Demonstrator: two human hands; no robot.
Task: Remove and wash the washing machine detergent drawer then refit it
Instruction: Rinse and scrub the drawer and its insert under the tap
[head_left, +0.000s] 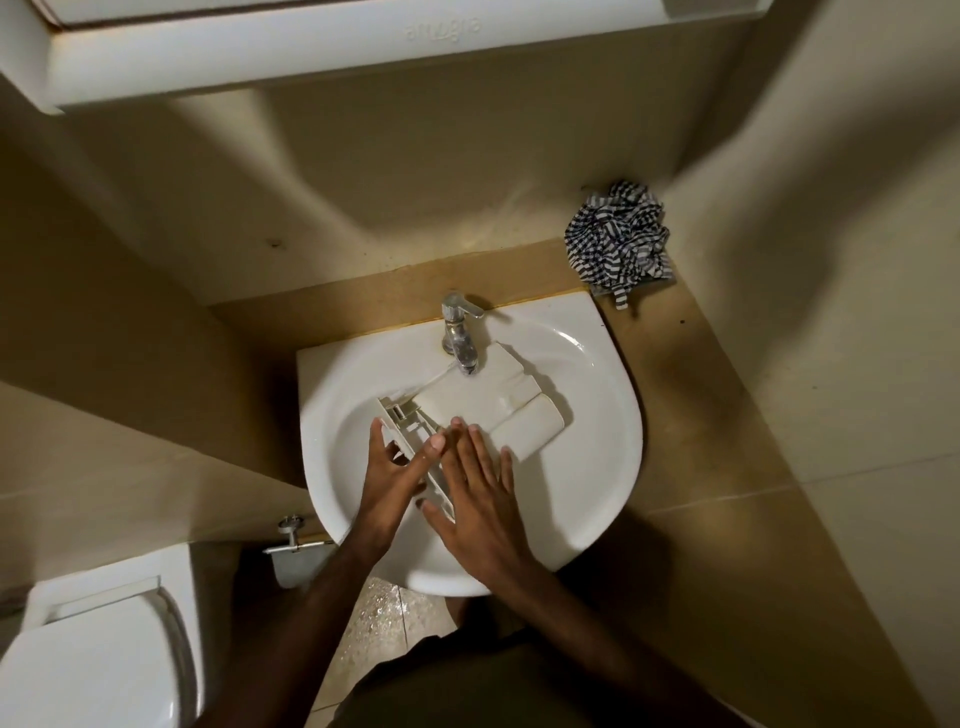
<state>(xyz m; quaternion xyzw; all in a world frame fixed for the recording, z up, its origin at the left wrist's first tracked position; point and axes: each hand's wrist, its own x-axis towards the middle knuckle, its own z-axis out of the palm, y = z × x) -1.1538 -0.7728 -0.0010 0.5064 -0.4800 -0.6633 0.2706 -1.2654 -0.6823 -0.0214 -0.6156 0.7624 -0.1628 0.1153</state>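
Note:
The white detergent drawer (483, 400) lies upside down in the white sink (613, 447), its far end under the chrome tap (460, 332). Its front panel points toward me at the near left. My left hand (395, 478) holds the drawer's front panel, thumb and fingers around its edge. My right hand (478, 499) lies flat on the drawer's near end, fingers spread and pressed on the plastic. Whether water runs from the tap I cannot tell.
A crumpled black-and-white striped cloth (618, 241) sits on the tan counter (691, 415) at the back right corner. A toilet (88, 660) stands at the lower left, with a wall valve (293, 535) beside it. A white cabinet (311, 47) hangs overhead.

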